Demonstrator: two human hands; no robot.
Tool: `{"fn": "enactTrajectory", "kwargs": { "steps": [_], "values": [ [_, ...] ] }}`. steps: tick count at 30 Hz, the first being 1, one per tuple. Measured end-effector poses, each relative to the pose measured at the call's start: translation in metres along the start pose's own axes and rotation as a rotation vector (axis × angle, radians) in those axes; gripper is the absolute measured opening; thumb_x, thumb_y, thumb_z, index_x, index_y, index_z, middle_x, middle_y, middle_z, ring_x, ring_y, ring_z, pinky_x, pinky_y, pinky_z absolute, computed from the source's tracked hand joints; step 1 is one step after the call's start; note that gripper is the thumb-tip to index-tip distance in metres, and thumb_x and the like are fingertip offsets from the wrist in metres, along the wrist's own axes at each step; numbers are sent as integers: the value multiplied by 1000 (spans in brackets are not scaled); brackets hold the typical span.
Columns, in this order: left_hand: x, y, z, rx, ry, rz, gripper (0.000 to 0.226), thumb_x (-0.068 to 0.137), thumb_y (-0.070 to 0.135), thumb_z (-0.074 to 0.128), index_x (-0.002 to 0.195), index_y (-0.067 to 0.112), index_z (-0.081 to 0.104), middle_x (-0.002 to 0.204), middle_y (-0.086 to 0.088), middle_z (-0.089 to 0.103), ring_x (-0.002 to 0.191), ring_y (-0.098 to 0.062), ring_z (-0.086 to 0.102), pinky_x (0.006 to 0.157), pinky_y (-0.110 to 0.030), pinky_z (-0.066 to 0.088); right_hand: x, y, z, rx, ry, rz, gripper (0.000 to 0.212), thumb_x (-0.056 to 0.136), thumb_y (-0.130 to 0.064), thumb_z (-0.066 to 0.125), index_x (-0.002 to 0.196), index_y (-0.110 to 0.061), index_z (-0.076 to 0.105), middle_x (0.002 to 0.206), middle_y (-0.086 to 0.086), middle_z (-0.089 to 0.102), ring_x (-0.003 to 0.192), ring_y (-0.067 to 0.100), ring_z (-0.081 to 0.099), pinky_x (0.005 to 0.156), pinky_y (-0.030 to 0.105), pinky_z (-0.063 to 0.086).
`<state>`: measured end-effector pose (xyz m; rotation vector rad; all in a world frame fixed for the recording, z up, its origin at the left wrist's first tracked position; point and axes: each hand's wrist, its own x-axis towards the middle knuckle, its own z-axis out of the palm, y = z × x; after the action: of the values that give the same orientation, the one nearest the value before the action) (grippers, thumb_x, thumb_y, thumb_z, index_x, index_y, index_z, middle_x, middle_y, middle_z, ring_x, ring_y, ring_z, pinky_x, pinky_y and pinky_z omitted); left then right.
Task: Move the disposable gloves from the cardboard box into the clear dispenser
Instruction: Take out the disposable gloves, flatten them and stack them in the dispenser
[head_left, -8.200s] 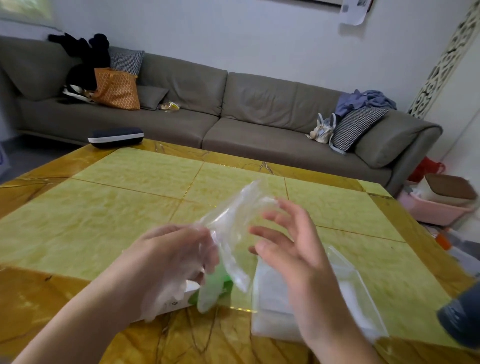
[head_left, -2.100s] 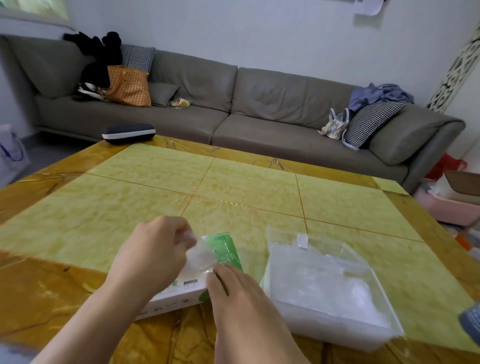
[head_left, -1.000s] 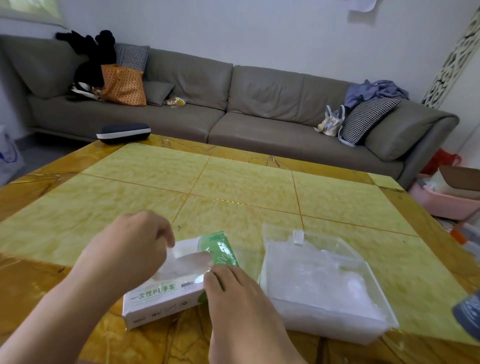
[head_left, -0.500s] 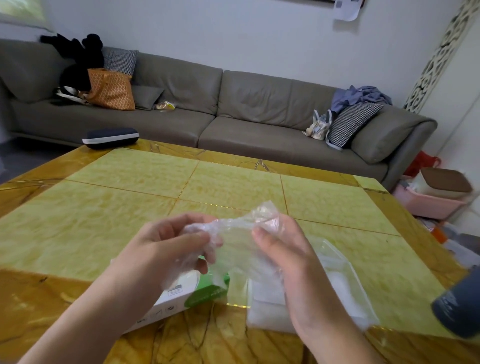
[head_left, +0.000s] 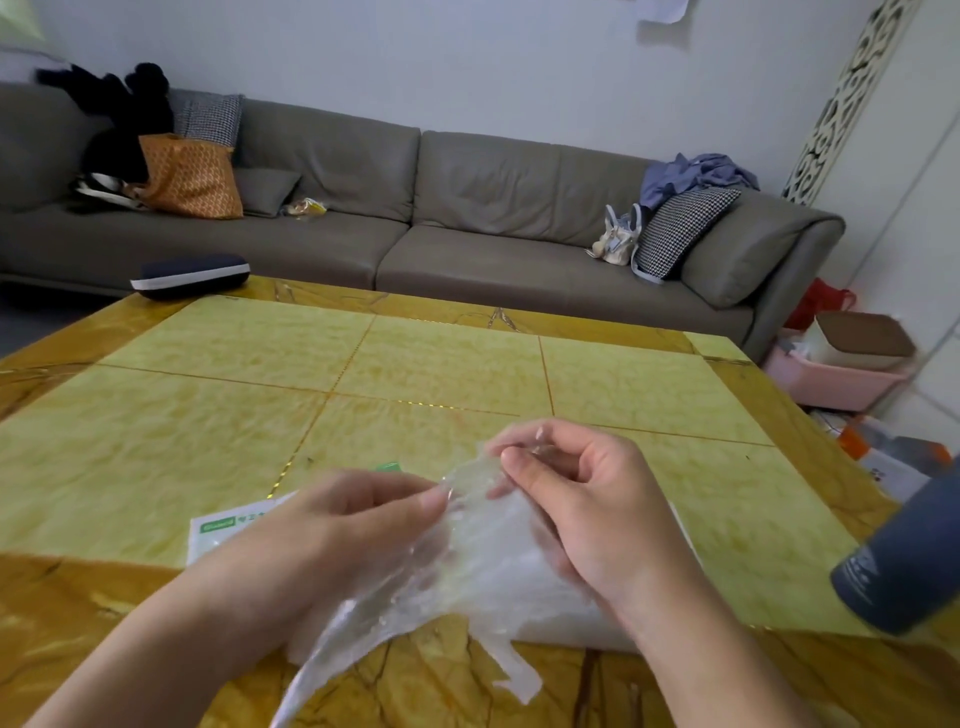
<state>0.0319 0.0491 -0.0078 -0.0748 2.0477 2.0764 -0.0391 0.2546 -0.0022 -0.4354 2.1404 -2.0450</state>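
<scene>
The table (head_left: 426, 374) stretches wide and bare toward the sofa (head_left: 467, 218). The dispenser (head_left: 566, 618) lies near the front edge, mostly hidden by both hands; the box (head_left: 223, 527) sits just left of it. A clear glove (head_left: 457, 561) is held above them, long axis running from upper right down to lower left, its fingers dangling nearest the camera. The left hand (head_left: 337, 535) pinches its middle, and the right hand (head_left: 582, 499) pinches its top edge.

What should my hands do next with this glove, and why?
Probably lower the glove into the dispenser. Both the left hand and right hand pinch it, clear of the box, right above the dispenser.
</scene>
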Motion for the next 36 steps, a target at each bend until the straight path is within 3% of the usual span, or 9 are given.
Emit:
{"fn": "enactTrajectory", "kwargs": {
  "steps": [4,9,12,15,19,23,26,30,36],
  "values": [
    [11,-9,0,-210,59,5,23,84,16,85,97,-1,76,84,-19,67,63,-21,63,52,-24,52,1,2,-4,-157,22,-47,16,103,-17,66,95,-23,79,73,11,75,32,17,41,37,20,32],
    [13,-7,-17,-402,223,108,15,85,12,75,96,2,74,85,-13,58,70,-18,60,60,-23,59,2,0,-17,-237,99,-57,18,104,-17,63,96,-21,78,78,3,78,33,18,42,36,22,33],
    [12,-2,-22,-761,242,203,18,90,16,64,106,7,65,83,-2,55,70,-15,56,60,-23,55,3,1,-19,-184,176,-51,19,105,-16,61,96,-18,77,76,8,76,33,14,42,35,20,32],
    [12,-8,-21,-978,188,217,35,96,39,62,115,10,62,89,0,54,77,-16,55,69,-28,55,5,3,-18,-71,279,-59,21,106,-18,60,95,-17,77,70,16,72,35,15,38,36,19,30],
    [20,-22,-8,-807,105,95,78,77,68,78,117,2,67,97,-10,61,87,-26,62,97,-43,46,7,4,-20,198,426,-47,20,106,-16,61,93,-13,77,71,12,69,40,14,32,37,20,21],
    [20,-21,11,-307,-107,-11,90,57,84,77,94,2,77,99,-19,73,87,-32,70,84,-41,54,7,4,-23,274,520,-23,18,106,-19,61,97,-14,76,71,7,66,44,11,34,39,24,22],
    [12,-19,39,-145,-191,83,70,74,70,77,110,10,79,114,-17,76,103,-36,73,79,-42,59,5,8,-15,223,489,-53,24,108,-22,59,91,-19,75,67,12,60,41,12,33,39,22,24],
    [17,-20,65,-276,65,221,36,79,38,84,82,3,75,78,-19,68,67,-32,67,59,-38,53,2,13,-7,104,464,-73,25,108,-25,58,90,-21,74,55,8,55,36,13,35,39,22,28],
    [13,-22,47,-139,57,269,44,84,36,78,60,5,57,57,-16,51,58,-29,55,57,-30,47,7,8,-24,160,549,-97,19,108,-18,57,99,-12,73,69,1,66,39,13,37,36,22,29]
  ]
}}
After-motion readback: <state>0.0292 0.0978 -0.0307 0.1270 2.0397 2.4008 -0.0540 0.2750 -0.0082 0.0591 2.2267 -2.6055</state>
